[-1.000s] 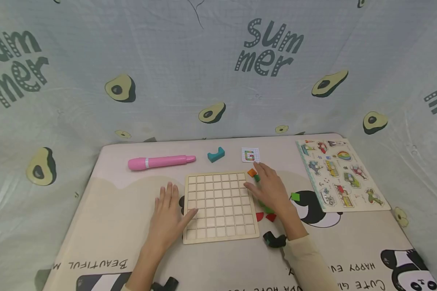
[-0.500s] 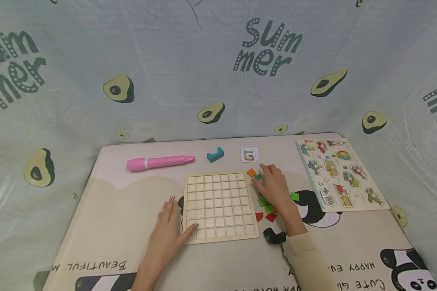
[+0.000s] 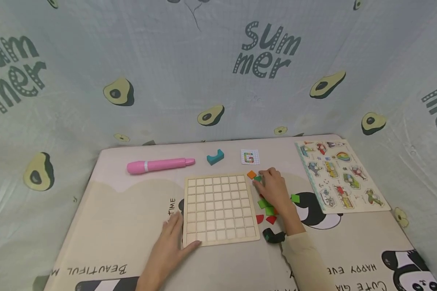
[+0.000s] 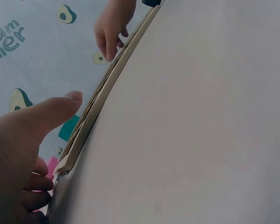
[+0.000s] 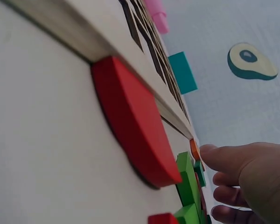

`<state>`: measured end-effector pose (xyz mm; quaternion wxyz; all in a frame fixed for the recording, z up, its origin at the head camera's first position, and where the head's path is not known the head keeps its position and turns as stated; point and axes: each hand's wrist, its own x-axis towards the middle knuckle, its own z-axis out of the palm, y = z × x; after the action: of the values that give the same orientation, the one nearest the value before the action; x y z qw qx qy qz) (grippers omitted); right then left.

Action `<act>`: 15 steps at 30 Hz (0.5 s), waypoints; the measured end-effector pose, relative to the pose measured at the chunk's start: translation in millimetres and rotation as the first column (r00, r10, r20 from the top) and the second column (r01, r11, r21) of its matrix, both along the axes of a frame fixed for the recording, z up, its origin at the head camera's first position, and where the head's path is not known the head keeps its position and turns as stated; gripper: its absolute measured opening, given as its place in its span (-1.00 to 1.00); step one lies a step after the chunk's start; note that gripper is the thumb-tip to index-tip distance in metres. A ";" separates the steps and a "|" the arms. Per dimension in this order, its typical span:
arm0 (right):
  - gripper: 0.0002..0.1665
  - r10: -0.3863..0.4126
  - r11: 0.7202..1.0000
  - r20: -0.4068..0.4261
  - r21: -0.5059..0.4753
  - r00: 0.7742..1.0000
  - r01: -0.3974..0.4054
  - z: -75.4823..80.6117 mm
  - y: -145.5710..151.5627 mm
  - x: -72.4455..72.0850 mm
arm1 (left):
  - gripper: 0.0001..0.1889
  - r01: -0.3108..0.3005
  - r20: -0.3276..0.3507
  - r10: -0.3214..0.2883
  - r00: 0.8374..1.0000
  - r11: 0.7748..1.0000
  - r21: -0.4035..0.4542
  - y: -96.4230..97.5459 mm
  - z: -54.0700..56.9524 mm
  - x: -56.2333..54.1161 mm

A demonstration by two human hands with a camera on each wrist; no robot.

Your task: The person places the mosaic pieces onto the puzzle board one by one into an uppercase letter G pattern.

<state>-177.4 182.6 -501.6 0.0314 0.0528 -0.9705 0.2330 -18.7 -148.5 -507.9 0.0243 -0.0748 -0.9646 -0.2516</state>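
A wooden grid board [image 3: 218, 208] lies in the middle of the table. My left hand [image 3: 169, 246] is at its near left corner, fingers straight along the left side and thumb extended at the near edge. In the left wrist view, the thumb [image 4: 60, 109] is stretched out by the board's end. My right hand [image 3: 276, 190] hovers over small coloured blocks right of the board, fingers loosely bent. Its thumb and forefinger stand around a dark green block [image 3: 257, 178], next to an orange block [image 3: 251, 174]. Light green blocks [image 3: 269, 210] and red blocks [image 3: 271, 220] lie nearer, some partly hidden by the hand.
Behind the board are a pink marker-shaped thing [image 3: 160, 165], a teal block [image 3: 215, 157] and a small pattern card [image 3: 249, 157]. A picture puzzle board [image 3: 342, 176] lies at right. A black bent piece [image 3: 273, 236] sits beside the right forearm; one green block [image 3: 295, 198] lies apart.
My left hand has slid toward me along the board's left side, its thumb going from the grid to the near edge. My right hand has drawn slightly right, off the board's edge, uncovering blocks.
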 end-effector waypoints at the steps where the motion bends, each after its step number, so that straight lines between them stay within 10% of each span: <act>1: -0.41 0.001 1.000 0.003 0.003 1.000 -0.001 -1.5 -0.1 0.0 | 0.05 0.001 0.001 -0.001 1.000 1.000 -0.001 -0.2 -0.7 1.0; 15: -0.57 0.009 1.000 -0.016 0.014 1.000 -0.009 -6.2 -1.0 -1.2 | 0.01 0.028 -0.102 -0.031 0.994 0.999 -0.030 -2.7 -7.2 2.7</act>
<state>-178.6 181.6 -507.7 0.0376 0.0593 -0.9716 0.2260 -16.0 -151.2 -515.1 0.0689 -0.1023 -0.9643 -0.2342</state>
